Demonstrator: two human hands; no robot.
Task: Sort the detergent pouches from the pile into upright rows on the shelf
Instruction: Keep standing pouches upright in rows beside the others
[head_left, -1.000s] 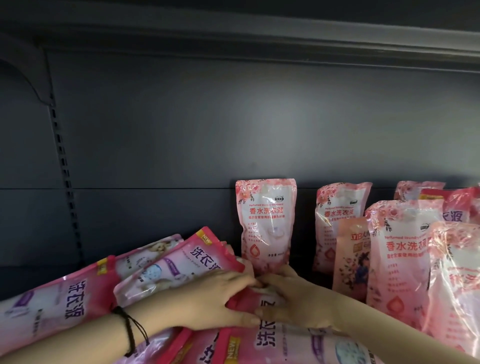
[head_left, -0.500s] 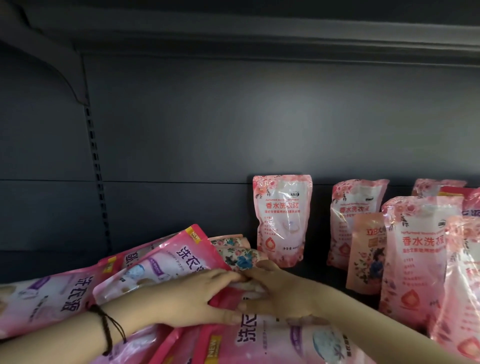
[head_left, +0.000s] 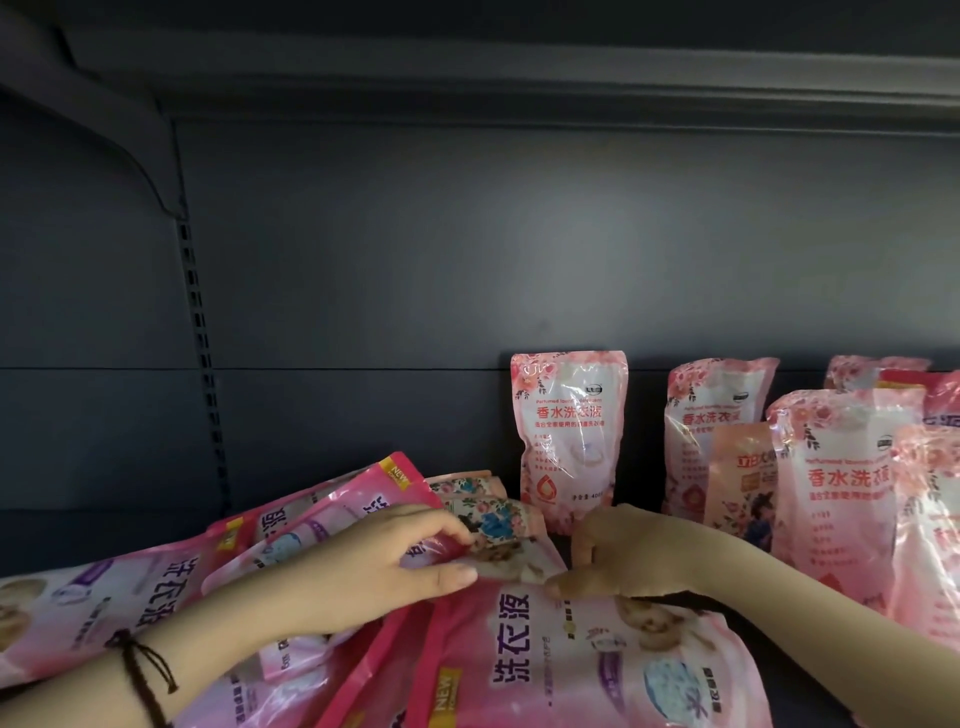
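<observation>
Two grips on floral pouch (head_left: 498, 522): left hand (head_left: 374, 571) & right hand (head_left: 618, 556) pinch its edges; soft, slippery film, prob. best held by top seam.

Pink pouches (head_left: 566, 665) in pile; floral blue-rose pouch (head_left: 498, 519); pale pink upright pouch (head_left: 569, 431); dark grey shelf (head_left: 467, 260).

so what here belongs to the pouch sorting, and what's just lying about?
Job: flat pile of glossy pink detergent pouches; small floral-print pouch; upright pale-pink pouches; dark grey shelf; left hand; right hand.
Idle: slotted metal upright; dark braided wrist cord.
</observation>
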